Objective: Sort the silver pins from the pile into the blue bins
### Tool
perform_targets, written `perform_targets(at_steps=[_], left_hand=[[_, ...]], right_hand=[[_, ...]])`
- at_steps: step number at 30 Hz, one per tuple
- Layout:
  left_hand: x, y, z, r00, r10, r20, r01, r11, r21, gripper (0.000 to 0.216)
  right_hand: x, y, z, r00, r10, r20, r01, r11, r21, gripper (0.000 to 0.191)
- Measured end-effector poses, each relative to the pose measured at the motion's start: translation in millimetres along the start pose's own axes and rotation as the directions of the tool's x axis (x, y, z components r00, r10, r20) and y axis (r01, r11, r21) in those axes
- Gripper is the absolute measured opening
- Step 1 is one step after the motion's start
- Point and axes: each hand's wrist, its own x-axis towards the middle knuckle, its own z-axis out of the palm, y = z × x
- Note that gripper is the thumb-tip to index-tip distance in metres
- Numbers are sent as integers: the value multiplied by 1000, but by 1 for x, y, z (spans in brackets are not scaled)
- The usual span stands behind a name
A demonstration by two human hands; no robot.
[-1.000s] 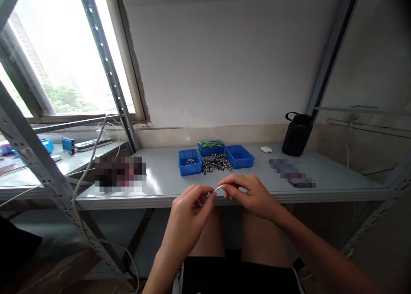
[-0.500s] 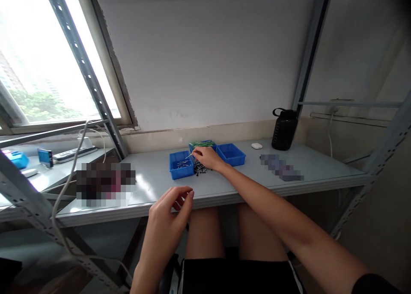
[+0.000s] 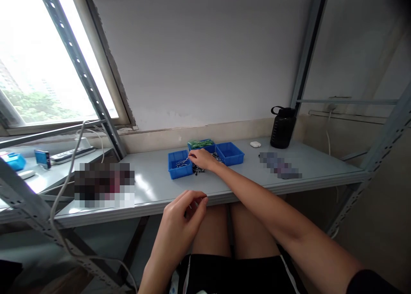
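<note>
My right hand [image 3: 204,159] reaches over the right edge of the left blue bin [image 3: 180,172]. Its thumb and forefinger are pinched together on a thin silver pin, of which little shows. Several similar thin silver pieces [image 3: 182,163] lie inside that bin. Under and beside my right hand, a pile of small dark screws [image 3: 198,170] lies on the table, partly covered by the hand. Nearer to me, my left hand [image 3: 183,215] hovers in front of the table edge, fingers curled and thumb close to the forefinger. Whatever it holds, if anything, is hidden.
A second blue bin [image 3: 230,154] stands at the right, and a blue bin with green packets [image 3: 201,144] is behind. Further right are a white case [image 3: 255,144], a black bottle [image 3: 283,128] and a blurred-out item [image 3: 280,165]. Metal shelf posts flank the table [image 3: 154,191].
My right hand has dipped slightly left, its pinched fingertips lower over the left bin. My left hand has shifted right and a little down. The view has moved slightly.
</note>
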Motion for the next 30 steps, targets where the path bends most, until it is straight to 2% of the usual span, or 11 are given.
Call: perform_targets(at_steps=[11,18,21,26,30], left_hand=[[-1,3,1,998,-6,65,8,999,-40,14],[-2,2,-1,997,2,76,1,999,-45,15],[-3,3,1,998,15,64,-13,999,-36,14],[-5,5,6,994,30,106,-25,999,-48,13],[-6,6,7,992,26,123,-20,998,-52,13]], right_hand=[[-1,-3,-4,1000,-19,-4,19,1000,-13,25],[-7,4,-5,996,83,-39,-84,996,-39,30],[-16,16,-8,994,111,-4,-111,989,-98,28],[-37,25,-1,989,113,94,-92,975,-203,27],[-49,23,4,989,125,83,-101,963,-250,27]])
